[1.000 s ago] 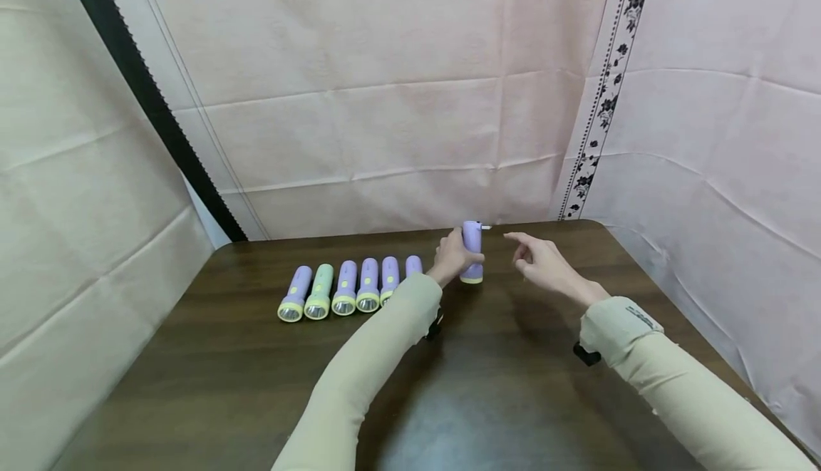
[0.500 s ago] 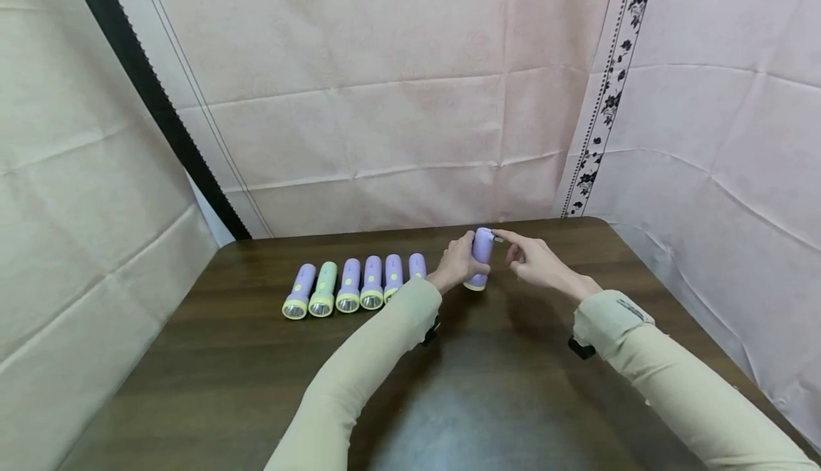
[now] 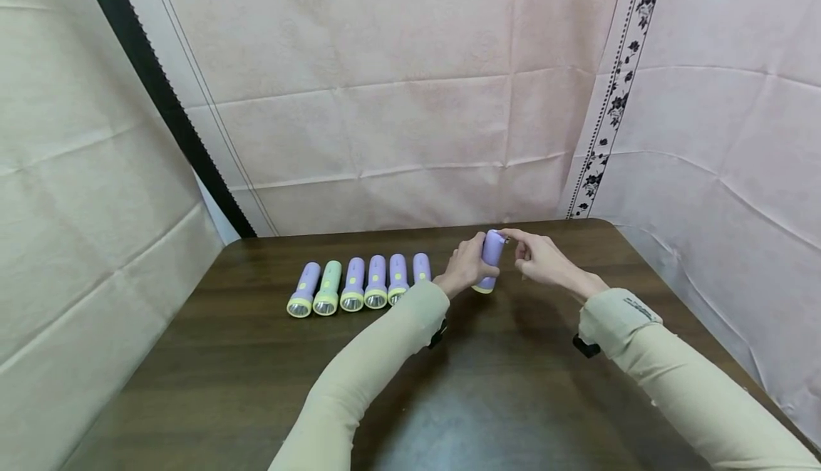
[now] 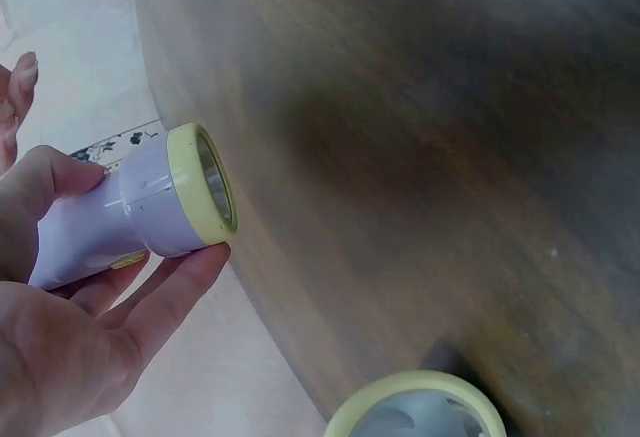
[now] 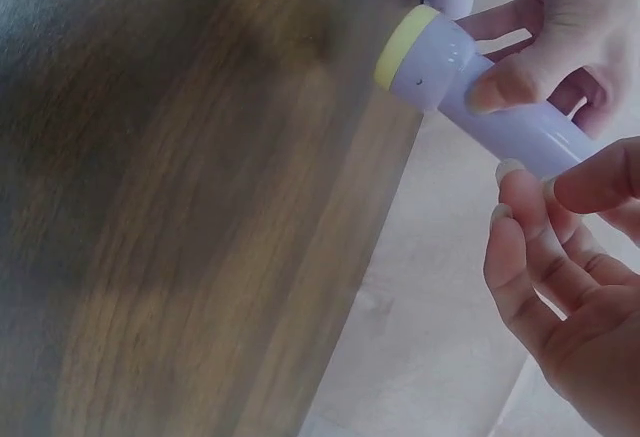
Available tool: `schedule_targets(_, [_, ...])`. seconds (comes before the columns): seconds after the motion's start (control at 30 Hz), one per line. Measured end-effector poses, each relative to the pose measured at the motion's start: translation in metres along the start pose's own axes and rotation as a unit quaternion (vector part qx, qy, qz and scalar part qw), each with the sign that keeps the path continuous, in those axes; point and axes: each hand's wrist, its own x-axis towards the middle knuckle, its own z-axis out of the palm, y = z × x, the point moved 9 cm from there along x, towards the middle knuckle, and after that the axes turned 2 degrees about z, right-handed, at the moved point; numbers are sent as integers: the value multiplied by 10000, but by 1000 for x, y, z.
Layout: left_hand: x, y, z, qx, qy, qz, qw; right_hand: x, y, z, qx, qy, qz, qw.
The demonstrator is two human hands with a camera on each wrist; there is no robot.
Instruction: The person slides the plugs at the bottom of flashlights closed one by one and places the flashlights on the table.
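My left hand grips a purple flashlight by its body. The flashlight tilts, with its yellow-rimmed head down near the table and its tail up. In the left wrist view, the thumb lies along one side and the fingers along the other. My right hand is at the tail, its index finger stretched out and touching the end by a small prong. The other fingers of that hand bend, with the thumb tip close to them in the right wrist view. The tail's contact point is outside both wrist views.
Left of the hands, several purple flashlights and one green flashlight lie in a row, lenses toward me. My left sleeve partly covers the row's right end. Behind the dark wooden table hangs a pale cloth.
The right index finger has come leftward from beside the flashlight to its tail. The flashlight has gone from near upright to tilted right, and its prong sticks out less.
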Motion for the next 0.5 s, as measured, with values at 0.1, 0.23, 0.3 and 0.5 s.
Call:
schedule_targets(0.1, [-2,0,3,-22,-99,-16,9999,0,0,3,103,-60,19,9999])
schedule_targets(0.23, [-4,-2,3,178,-178,-50,9997,0,0,8,240,-158,20,9996])
schedule_targets(0.3, [-3,-3,-1,415,-135,-57,9990,1,-1,10,237,-167,10,9996])
schedule_targets(0.5, [5,-7,-18,1363,69,-426,9897,3,-8,10,-177,-23,-166,9997])
